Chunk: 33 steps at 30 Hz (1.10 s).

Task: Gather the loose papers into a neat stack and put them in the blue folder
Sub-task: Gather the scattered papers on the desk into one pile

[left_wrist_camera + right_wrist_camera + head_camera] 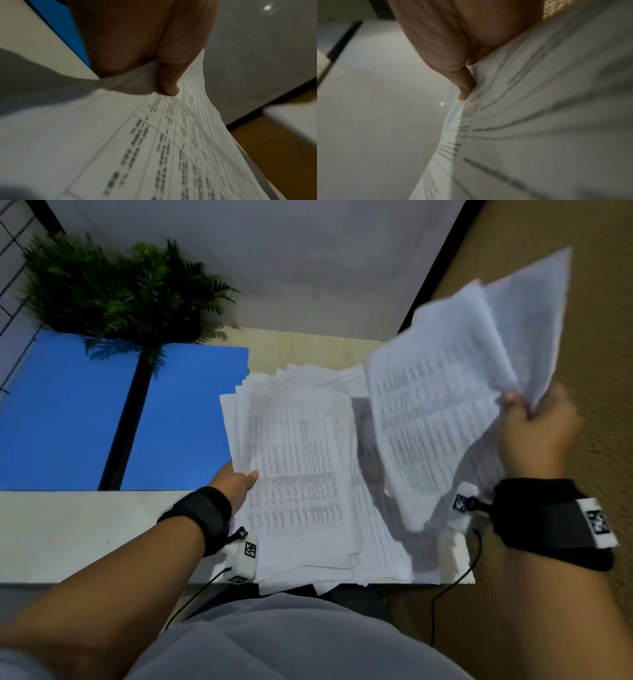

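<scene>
- Green fern-like plant [113, 289] sits at the far left corner of the table, fronds spilling out, soft with blur.
- White table [68, 529], near edge bare and pale.
- Grey wall panel [274, 261] rises behind the far edge.
- Tan textured floor [603, 337] past the right edge.

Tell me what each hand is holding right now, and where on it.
Right hand: lifted bundle of printed white sheets, pinched at its right edge. Left hand: white paper pile on the table, gripped at its left edge.
</scene>
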{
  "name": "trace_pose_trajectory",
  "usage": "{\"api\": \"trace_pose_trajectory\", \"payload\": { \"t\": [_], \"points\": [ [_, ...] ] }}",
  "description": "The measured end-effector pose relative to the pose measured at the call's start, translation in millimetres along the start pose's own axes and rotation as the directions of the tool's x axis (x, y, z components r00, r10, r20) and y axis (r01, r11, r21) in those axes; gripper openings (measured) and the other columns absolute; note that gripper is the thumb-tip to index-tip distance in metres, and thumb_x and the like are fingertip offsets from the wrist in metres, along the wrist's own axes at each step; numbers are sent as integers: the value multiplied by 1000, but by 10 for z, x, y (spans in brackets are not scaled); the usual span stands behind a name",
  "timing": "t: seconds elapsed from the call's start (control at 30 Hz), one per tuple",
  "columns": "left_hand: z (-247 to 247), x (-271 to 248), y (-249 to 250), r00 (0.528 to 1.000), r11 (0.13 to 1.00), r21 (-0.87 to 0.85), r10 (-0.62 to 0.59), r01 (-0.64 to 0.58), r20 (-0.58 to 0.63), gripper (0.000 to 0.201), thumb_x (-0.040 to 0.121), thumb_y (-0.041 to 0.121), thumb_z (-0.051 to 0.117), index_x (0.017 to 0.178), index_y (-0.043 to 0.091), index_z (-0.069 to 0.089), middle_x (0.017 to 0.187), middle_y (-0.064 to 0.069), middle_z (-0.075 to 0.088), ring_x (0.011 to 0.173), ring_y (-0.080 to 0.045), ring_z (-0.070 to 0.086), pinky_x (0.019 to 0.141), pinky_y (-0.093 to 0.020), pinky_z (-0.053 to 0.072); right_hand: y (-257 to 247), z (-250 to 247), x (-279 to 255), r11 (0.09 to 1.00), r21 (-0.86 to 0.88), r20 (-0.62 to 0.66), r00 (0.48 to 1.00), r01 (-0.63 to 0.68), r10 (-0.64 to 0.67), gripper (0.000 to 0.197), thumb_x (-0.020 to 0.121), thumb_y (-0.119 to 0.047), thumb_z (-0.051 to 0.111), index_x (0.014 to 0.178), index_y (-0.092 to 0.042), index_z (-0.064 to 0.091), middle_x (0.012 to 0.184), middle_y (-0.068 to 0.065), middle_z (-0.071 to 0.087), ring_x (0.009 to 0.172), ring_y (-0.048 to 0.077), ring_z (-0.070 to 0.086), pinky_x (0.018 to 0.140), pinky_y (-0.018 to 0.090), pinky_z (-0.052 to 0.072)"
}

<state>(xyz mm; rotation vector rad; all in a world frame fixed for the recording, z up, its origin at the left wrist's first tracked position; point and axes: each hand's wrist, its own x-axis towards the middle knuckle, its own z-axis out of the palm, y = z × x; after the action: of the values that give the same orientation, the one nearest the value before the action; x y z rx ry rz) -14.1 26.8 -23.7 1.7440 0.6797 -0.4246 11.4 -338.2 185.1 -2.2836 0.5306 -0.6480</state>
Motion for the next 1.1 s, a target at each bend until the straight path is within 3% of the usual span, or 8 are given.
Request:
{"api": "trace_pose_trajectory", "payload": {
  "t": [0.17, 0.37, 0.6, 0.7, 0.83, 0.93, 1.03, 1.1],
  "points": [
    [106, 17, -104, 995, 997, -65, 47, -41, 90, 65, 79, 41, 71, 136, 22, 47, 130, -2, 62, 122, -29, 58, 105, -49, 46, -154, 513, -243, 927, 339, 141, 983, -161, 119, 26, 91, -7, 58, 116, -3, 58, 102, 4, 63, 95, 17, 63, 77, 23, 53],
    [194, -176, 0, 999, 992, -124, -21, 27, 50, 72, 96, 60, 39, 154, 26, 14, 160, -6, 28, 145, -29, 31, 116, -47, 28, 161, 1308, -1121, 907, 60, 466, 816, -416, 343, 28, 99, -5, 42, 126, -2, 42, 119, 11, 55, 107, 23, 55, 86, 24, 37],
    [214, -102, -122, 997, 1000, -18, 11, -10, 80, 60, 94, 17, 62, 145, 12, 31, 140, -10, 52, 127, -30, 52, 108, -43, 43, 530, 1684, -1406, 925, -243, 638, 670, -293, 379, 24, 95, 2, 34, 78, -13, 42, 86, 2, 47, 69, 14, 41, 59, 16, 29],
    [179, -25, -176, 997, 999, 35, -16, 13, 82, 48, 88, -1, 63, 130, 10, 45, 131, -15, 58, 118, -33, 58, 105, -48, 47, 594, 1709, -1310, 946, -269, 673, 667, -181, 319, 12, 95, -8, 43, 96, -9, 55, 96, 7, 54, 88, 23, 53, 72, 26, 43],
    [104, 47, -261, 998, 1000, 25, -17, 15, 65, 51, 87, -7, 59, 133, 12, 47, 127, -11, 59, 117, -32, 57, 104, -46, 46, 836, 1493, -962, 805, -486, 282, 810, -340, 513, 50, 86, -28, 67, 131, -19, 48, 132, 11, 45, 123, 31, 41, 96, 48, 37],
    [81, 36, -283, 997, 998, 44, -47, 44, 65, 53, 89, -7, 58, 137, 11, 44, 126, -10, 58, 119, -32, 55, 104, -43, 46, 1110, 1272, -858, 771, -483, 342, 721, -415, 603, 75, 79, -34, 76, 138, -7, 38, 138, 17, 43, 129, 35, 40, 104, 46, 38],
    [80, 75, -297, 993, 996, 52, -79, 75, 87, 56, 89, -6, 58, 140, 12, 42, 129, -7, 57, 123, -32, 54, 106, -44, 44, 1251, 1172, -838, 843, -267, 554, 641, -468, 531, 40, 83, -9, 73, 117, 2, 54, 118, 11, 60, 112, 28, 57, 83, 22, 51],
    [80, 125, -332, 989, 995, 18, -101, 99, 106, 60, 87, -5, 59, 139, 17, 42, 135, -10, 58, 124, -33, 55, 108, -48, 44, 1270, 1155, -780, 852, -204, 591, 634, -482, 500, 25, 84, -2, 70, 107, 3, 63, 108, 12, 66, 107, 31, 61, 91, 32, 51]
  ]
}}
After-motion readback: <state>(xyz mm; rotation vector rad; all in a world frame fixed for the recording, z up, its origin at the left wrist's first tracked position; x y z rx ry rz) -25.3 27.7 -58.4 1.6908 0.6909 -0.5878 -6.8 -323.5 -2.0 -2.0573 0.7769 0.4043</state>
